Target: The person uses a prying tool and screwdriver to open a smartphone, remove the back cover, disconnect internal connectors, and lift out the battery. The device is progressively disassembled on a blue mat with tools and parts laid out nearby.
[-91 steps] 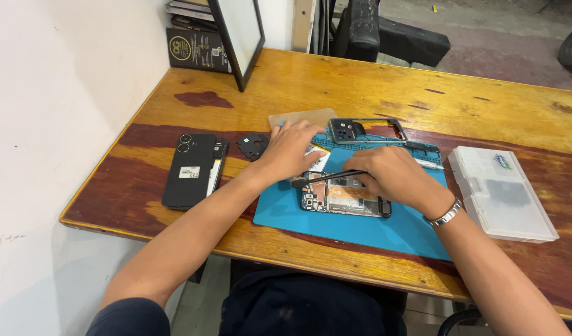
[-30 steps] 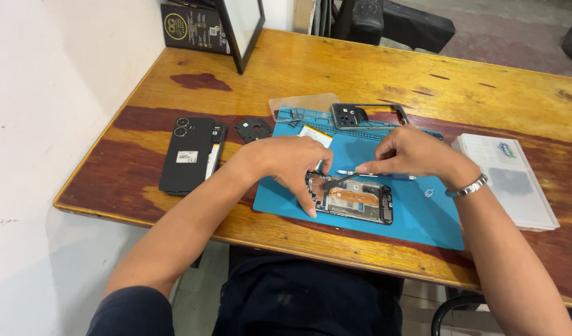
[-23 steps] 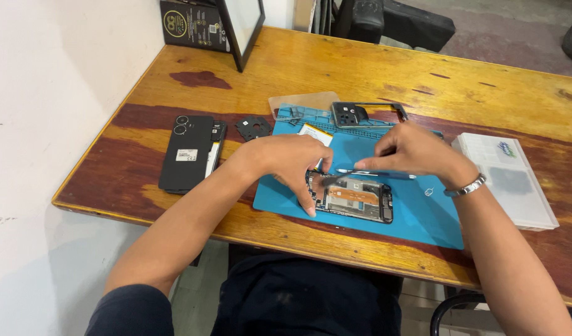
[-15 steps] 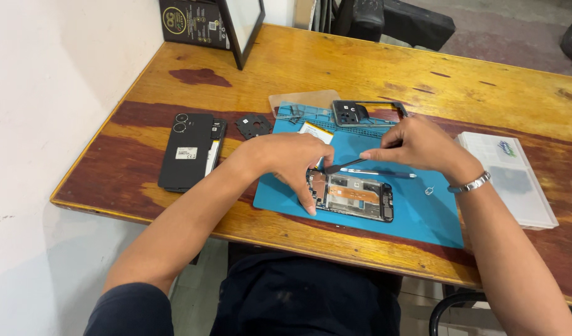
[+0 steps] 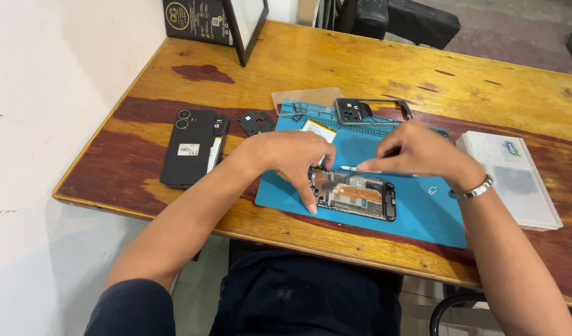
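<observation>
We steady the opened phone (image 5: 354, 194) on the blue mat (image 5: 423, 211) with our left hand (image 5: 292, 158), fingers spread, while our right hand (image 5: 420, 149) pinches a thin screwdriver (image 5: 361, 170) over it

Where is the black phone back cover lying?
The black back cover lies on the wooden table, left of the blue mat, beyond the left hand.

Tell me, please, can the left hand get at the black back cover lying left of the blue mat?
Probably yes. The left hand rests on the opened phone, and the bare table between it and the black back cover looks free of obstacles.
</observation>
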